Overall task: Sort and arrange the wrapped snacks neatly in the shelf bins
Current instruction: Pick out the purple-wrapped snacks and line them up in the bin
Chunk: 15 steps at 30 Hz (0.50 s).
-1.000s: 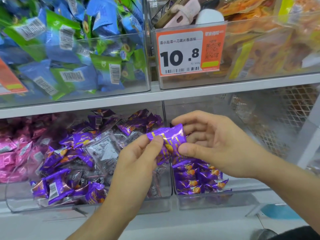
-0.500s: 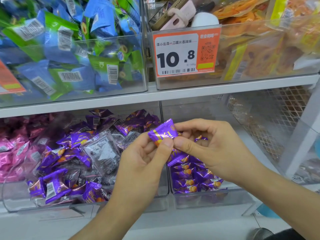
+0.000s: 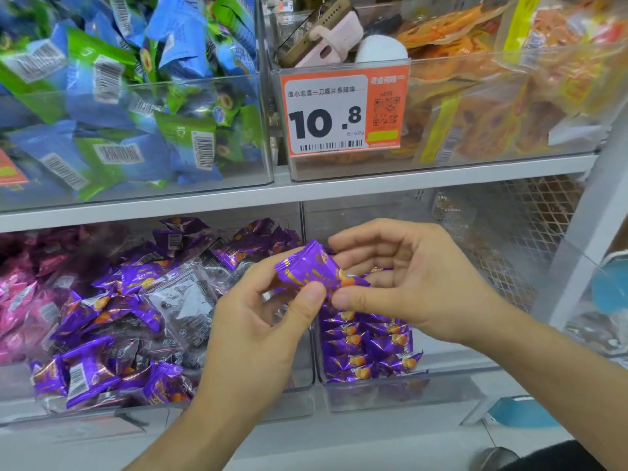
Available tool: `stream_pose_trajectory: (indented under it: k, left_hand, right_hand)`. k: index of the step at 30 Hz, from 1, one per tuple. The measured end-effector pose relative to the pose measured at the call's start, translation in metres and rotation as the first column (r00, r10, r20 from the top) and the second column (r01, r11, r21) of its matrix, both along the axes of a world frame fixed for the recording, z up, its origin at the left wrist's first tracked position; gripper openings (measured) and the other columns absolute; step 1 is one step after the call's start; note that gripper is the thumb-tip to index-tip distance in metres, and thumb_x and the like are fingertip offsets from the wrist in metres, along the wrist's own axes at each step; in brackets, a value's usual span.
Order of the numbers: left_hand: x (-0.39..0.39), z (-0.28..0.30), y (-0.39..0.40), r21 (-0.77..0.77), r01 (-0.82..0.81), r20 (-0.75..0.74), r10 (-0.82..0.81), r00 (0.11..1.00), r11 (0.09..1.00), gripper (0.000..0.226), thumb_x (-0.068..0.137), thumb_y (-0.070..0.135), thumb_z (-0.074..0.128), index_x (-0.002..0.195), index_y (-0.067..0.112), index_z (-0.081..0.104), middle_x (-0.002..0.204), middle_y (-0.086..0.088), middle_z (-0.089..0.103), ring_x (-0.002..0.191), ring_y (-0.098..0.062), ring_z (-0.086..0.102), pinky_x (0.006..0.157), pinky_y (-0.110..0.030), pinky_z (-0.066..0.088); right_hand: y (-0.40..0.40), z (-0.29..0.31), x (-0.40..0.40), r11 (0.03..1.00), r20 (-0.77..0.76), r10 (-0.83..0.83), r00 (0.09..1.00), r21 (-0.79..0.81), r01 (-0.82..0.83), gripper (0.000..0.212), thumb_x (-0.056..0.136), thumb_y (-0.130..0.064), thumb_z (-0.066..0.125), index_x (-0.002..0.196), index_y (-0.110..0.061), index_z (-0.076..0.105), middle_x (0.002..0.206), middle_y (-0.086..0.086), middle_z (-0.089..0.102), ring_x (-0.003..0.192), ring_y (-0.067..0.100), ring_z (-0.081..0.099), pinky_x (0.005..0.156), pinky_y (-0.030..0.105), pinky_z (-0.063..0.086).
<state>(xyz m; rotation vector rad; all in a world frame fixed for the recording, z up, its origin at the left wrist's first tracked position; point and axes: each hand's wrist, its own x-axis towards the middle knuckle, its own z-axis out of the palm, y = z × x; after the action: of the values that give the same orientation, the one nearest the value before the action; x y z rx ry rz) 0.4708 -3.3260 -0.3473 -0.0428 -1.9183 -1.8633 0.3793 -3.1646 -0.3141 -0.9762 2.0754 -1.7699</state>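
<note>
While both hands pinch it, purple snack (image 3: 311, 266) between left grip (image 3: 272, 321), right grip (image 3: 404, 283) (thumbs clamped).

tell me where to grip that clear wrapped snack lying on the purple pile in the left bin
Probably pinch the clear packet by its flat crimped upper edge, coming from above and in front through the bin's open top. It lies loose and tilted on the purple snacks, edges free, and the left hand is nearest, though it pinches a purple packet.

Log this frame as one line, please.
left hand: pinches purple snack | right hand: pinches it too | above right bin
</note>
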Motion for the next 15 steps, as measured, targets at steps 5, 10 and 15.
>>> stream_pose_trajectory:
  k: [5,10,15]
  left_hand:
    - [-0.0001,-0.0002,-0.0006,0.077,0.051,0.006,-0.052,0.999,0.996,0.037,0.079,0.011,0.069,0.116,0.006,0.065,0.112,-0.007,0.072,0.109,-0.02,0.067,0.088,-0.02,0.051]
    - [0.0013,0.004,0.0041,0.123,0.032,0.02,-0.035,0.999,0.992,0.037,0.076,0.014,0.072,0.112,0.011,0.067,0.107,-0.006,0.074,0.104,-0.02,0.069,0.082,-0.019,0.053]
    - [0.0025,0.0061,0.0082,0.167,-0.047,0.069,0.036,0.997,0.985,0.033,0.078,0.021,0.078,0.108,0.011,0.069,0.101,-0.007,0.075,0.094,-0.024,0.072,0.083,-0.03,0.057]
  right_hand:
    - [0.0017,-0.0037,0.0028,1.0,0.006,-0.002,1.0,0.029,0.002,0.033,0.064,-0.003,0.089,0.092,-0.015,0.078,0.084,0.006,0.075,0.075,0.025,0.07,0.076,0.05,0.06]
    - [0.0041,-0.0057,0.0011,1.0,0.026,-0.021,0.999,0.014,0.021,0.034,0.061,-0.017,0.089,0.094,-0.016,0.081,0.088,0.001,0.076,0.084,0.027,0.072,0.083,0.041,0.06]
    - [0.0068,-0.0077,0.0003,0.999,-0.015,0.031,0.999,0.029,-0.031,0.035,0.062,-0.029,0.088,0.095,-0.02,0.081,0.116,-0.003,0.07,0.106,0.013,0.069,0.094,0.043,0.055]
